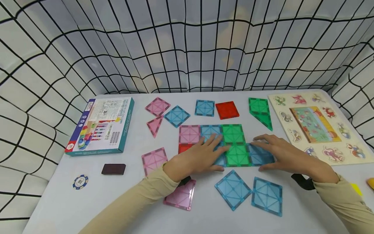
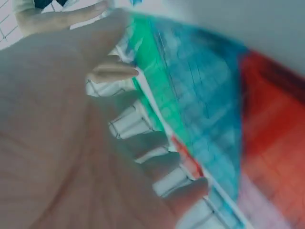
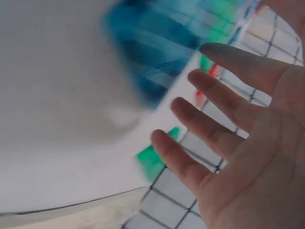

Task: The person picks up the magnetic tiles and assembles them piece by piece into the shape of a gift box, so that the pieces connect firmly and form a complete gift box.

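Flat translucent tiles lie side by side in two rows: a pink tile (image 1: 189,134), a blue tile (image 1: 208,130) and a green tile (image 1: 233,133) behind, with a red tile (image 1: 184,148), another blue tile (image 1: 221,160), a second green tile (image 1: 238,155) and an end blue tile (image 1: 261,155) in front. My left hand (image 1: 198,156) spreads over the left part, its fingers overlapping the blue tiles and partly hiding the red one. At the end blue tile, my right hand (image 1: 280,152) has its fingers extended, fingertips by the far edge and thumb by the near corner.
Loose blue tiles (image 1: 233,189) and pink tiles (image 1: 181,196) lie in front. More tiles, including a red tile (image 1: 227,110), lie behind. A boxed set (image 1: 102,126), dark block (image 1: 113,169) and chip (image 1: 80,182) are left; a picture board (image 1: 317,125) is right. Black netting (image 1: 201,52) surrounds the table.
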Demonstrator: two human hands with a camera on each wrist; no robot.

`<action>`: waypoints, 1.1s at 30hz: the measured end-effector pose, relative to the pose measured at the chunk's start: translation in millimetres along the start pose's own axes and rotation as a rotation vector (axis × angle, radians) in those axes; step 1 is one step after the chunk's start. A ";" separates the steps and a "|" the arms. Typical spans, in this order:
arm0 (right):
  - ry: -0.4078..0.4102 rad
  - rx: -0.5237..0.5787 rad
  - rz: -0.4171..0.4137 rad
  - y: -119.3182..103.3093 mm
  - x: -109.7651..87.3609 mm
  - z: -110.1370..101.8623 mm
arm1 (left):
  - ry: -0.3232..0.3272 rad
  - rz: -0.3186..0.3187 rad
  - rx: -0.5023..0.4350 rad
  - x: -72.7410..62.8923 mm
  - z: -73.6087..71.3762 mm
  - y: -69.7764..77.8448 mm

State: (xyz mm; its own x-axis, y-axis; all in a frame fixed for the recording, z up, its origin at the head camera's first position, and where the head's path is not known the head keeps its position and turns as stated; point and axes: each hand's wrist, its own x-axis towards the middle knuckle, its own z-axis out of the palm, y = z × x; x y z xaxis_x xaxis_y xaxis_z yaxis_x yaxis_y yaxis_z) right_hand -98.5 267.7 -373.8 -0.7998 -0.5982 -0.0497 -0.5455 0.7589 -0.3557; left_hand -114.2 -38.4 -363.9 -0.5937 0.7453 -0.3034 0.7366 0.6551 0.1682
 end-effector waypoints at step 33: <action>0.051 -0.021 0.009 -13.1 27.8 4.1 | -0.091 0.040 -0.116 -7.0 10.3 -9.9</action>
State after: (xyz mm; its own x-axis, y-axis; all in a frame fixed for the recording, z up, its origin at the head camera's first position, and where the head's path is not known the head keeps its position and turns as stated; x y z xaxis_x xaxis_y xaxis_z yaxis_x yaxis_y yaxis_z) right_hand -112.5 240.1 -374.3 -0.8164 -0.5775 -0.0049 -0.5426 0.7699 -0.3359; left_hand -114.0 -51.3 -373.1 -0.5291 0.7600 -0.3774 0.7133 0.6393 0.2874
